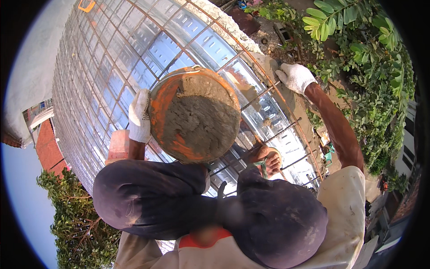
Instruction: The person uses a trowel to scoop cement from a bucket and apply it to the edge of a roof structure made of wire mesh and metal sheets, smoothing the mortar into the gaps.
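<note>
In front of my bent knees sits an orange bucket of wet grey mortar, resting on the steel rebar mesh. My left hand, in a white knitted glove, is closed against the bucket's left side at the rim. Out to the right, past the mesh's rusty edge bar, my gloved right hand is closed beside a grey mortar-covered edge. What its fingers hold is hidden from this view.
Shiny corrugated metal decking lies beneath the mesh. My sandalled foot is on the bars near the right edge. Left of my knee is a reddish block. Leafy branches crowd the right side. An orange-handled object lies far left.
</note>
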A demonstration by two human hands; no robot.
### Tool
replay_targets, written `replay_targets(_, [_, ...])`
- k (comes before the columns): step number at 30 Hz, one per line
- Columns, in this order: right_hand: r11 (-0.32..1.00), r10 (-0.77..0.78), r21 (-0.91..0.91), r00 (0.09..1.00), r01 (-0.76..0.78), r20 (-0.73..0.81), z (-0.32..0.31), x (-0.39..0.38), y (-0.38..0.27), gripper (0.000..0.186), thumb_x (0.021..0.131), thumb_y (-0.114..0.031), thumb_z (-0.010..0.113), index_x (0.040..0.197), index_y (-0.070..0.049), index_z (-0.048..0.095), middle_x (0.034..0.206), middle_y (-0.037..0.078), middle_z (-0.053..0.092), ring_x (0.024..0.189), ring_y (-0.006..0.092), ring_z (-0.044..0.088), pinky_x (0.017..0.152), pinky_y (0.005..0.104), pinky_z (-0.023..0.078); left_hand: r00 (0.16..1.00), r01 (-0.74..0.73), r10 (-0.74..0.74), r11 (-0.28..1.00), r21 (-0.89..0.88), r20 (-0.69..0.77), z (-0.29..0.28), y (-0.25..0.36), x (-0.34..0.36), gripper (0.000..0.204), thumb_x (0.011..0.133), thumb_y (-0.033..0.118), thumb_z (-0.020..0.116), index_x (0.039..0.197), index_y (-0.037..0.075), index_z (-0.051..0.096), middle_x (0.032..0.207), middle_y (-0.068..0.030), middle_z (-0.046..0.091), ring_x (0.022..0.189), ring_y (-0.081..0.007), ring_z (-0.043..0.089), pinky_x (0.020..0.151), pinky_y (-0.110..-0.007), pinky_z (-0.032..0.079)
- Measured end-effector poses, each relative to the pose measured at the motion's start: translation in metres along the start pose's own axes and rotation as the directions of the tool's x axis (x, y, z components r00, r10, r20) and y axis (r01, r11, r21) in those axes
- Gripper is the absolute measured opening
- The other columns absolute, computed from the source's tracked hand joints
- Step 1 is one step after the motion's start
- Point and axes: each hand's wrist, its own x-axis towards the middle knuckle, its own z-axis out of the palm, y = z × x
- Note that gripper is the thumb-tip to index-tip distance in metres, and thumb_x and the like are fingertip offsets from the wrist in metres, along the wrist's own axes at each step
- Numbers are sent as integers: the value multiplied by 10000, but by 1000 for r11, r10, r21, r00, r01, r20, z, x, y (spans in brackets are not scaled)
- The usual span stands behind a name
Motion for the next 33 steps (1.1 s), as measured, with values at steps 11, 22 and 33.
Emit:
replay_targets(11, [998, -7, 67, 932, -19, 363, -20, -74, 10, 333, 1044, -334, 584, 1027, -27, 713, 965, 243, 727, 939, 451, 697, 822, 524, 550, 1000, 17, -18, 996, -83, -11, -2, -6, 4, 365, 1098, 409, 570, 1064, 56, 654, 928, 26, 540, 869, -84, 480, 792, -270, 428])
replay_targets(22, [971, 204, 107, 975, -213, 93, -41, -185, 41, 269, 1005, -306, 655, 938, -49, 697, 838, 199, 694, 808, 449, 674, 699, 489, 525, 1000, 15, -17, 997, -73, -23, -7, -13, 7, 462, 1091, 422, 580, 1227, -4, 695, 1033, -24, 651, 968, -119, 579, 899, -297, 479])
replay_targets(33, [993, -117, -20, 974, 116, -193, -115, -175, -166, 161, 942, -143, 715, 1064, -53, 661, 880, 156, 676, 808, 387, 694, 702, 459, 555, 986, -167, 167, 953, 254, 23, 42, 34, -9, 422, 1080, 346, 588, 1250, -32, 667, 960, -129, 664, 916, -183, 596, 846, -369, 505])
